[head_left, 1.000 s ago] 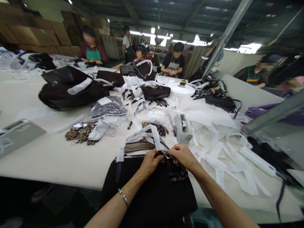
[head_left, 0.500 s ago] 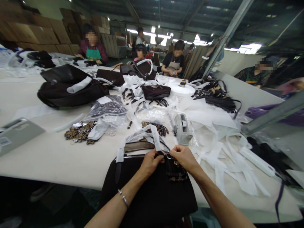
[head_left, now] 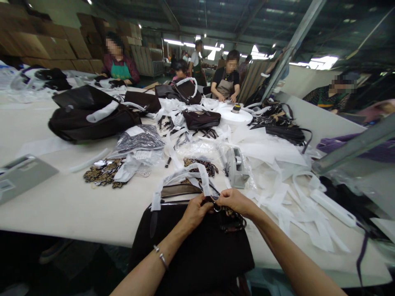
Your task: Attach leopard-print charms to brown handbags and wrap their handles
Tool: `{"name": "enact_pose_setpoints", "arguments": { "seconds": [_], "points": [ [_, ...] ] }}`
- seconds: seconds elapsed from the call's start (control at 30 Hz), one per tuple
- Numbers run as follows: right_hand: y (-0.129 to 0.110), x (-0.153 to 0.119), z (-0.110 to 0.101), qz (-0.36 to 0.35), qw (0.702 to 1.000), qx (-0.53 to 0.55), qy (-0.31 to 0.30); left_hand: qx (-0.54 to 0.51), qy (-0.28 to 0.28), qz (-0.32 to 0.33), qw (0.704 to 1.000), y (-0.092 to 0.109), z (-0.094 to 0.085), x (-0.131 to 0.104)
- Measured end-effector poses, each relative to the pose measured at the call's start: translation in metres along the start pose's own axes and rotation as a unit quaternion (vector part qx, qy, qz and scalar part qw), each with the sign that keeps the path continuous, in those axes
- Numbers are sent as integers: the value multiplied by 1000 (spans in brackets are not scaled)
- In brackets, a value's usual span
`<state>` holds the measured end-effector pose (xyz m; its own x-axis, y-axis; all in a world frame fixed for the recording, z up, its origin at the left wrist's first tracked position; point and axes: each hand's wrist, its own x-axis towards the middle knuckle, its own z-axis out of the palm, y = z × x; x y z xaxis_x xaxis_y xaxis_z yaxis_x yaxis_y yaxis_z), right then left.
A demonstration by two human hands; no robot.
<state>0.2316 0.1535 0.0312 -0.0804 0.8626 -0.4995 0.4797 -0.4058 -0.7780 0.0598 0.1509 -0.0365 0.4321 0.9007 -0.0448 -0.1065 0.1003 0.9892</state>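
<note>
A dark brown handbag point(head_left: 197, 250) leans at the table's front edge, its top edge lined with a zip. White wrapping covers its raised handle point(head_left: 182, 174). My left hand point(head_left: 196, 211) is closed in a pinch at the base of the handle's right side, holding the bag there. Just right of it, my right hand point(head_left: 236, 201) pinches a metal key ring point(head_left: 217, 208) at the same spot. From the ring a leopard-print charm point(head_left: 228, 213) with dark straps lies over the bag's upper right. My fingers partly hide where ring and handle meet.
Leopard-print charms point(head_left: 105, 172) lie in a pile on the left, near a grey box point(head_left: 24, 176). A tape dispenser point(head_left: 237, 168) stands beyond my right hand. White strips point(head_left: 286, 209) cover the right side. More bags point(head_left: 92, 119) and several people are farther back.
My right hand has shifted slightly left, closer to my left hand. The ring has moved down and left, and the charm's straps have swung right. My left hand stays put.
</note>
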Motion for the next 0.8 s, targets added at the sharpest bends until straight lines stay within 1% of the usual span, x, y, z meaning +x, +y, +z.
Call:
{"name": "enact_pose_setpoints", "arguments": {
  "seconds": [0.07, 0.13, 0.2, 0.27, 0.33, 0.37, 0.47, 0.5, 0.57, 0.63, 0.7, 0.8],
  "points": [
    [-2, 1, -8, 7, 999, 14, -42, -28, -3, -20, 999, -1, 0, 1],
    [-2, 1, -13, 10, 998, 24, -54, -43, 2, -35, 998, -3, -1, 3],
    [-1, -1, -14, 3, 999, 32, -35, -47, 10, -46, 998, -4, -2, 5],
    [0, -6, -11, -8, 999, 41, 6, -51, 20, -59, 997, -5, -3, 7],
    [2, -15, -6, -14, 997, 61, 45, -53, 33, -77, 995, -6, -4, 9],
    [3, -21, -4, -11, 996, 75, 55, -53, 41, -88, 994, -5, -3, 8],
    [5, -40, 3, 4, 991, 128, 48, -47, 51, -138, 988, 0, -2, 3],
    [6, -46, 6, 0, 989, 141, 41, -45, 44, -157, 986, 3, -1, 0],
    [7, -56, 12, -22, 987, 154, 28, -55, 12, -193, 980, 10, 1, -10],
    [6, -66, 21, -44, 989, 140, 12, -100, -23, -217, 971, 17, 3, -21],
    [4, -75, 32, -69, 993, 97, 14, -160, -38, -224, 961, 21, 5, -30],
    [1, -86, 46, -143, 989, 8, 34, -225, -19, -212, 951, 21, 5, -38]
  ]
}}
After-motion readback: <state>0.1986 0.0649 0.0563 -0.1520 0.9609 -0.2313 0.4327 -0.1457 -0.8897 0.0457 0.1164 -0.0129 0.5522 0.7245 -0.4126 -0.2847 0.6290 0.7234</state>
